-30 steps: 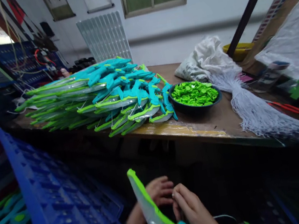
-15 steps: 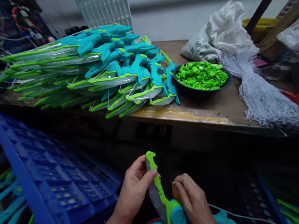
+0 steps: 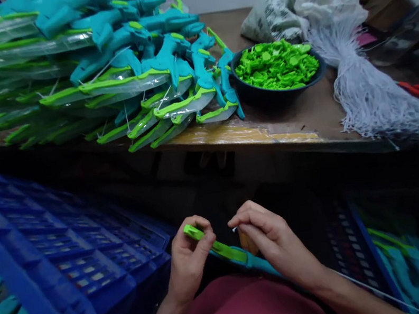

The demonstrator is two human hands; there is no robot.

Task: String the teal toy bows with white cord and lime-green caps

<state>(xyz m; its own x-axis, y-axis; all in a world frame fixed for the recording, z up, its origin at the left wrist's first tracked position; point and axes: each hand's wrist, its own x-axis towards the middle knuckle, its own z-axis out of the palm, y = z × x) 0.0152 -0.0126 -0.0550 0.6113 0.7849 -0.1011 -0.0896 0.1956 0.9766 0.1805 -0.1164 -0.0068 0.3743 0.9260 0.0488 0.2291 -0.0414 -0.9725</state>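
Note:
My left hand (image 3: 190, 262), with a silver bangle at the wrist, grips the lime-green end of a green-and-teal plastic piece (image 3: 229, 252). The piece lies slanting in front of my body, and its teal part passes behind my right wrist. My right hand (image 3: 275, 239) is closed in a pinch at the tip of a white cord (image 3: 234, 230), a short gap from the left fingers. Beneath the right fingers shows a brown, wood-coloured thing (image 3: 248, 241); whether the hand grips it too, I cannot tell.
Similar pieces (image 3: 133, 84) with clear blades are piled on the table (image 3: 268, 124). Beside them stand a dark bowl (image 3: 272, 97) of green parts, a bundle of white cords (image 3: 366, 88), a white sack (image 3: 290, 15) and red-handled scissors (image 3: 417, 90). Blue crates (image 3: 67, 245) flank me.
The piece has turned from upright to slanting, its green edge now facing up. My right hand has risen towards the left fingers. The view has shifted closer to the table.

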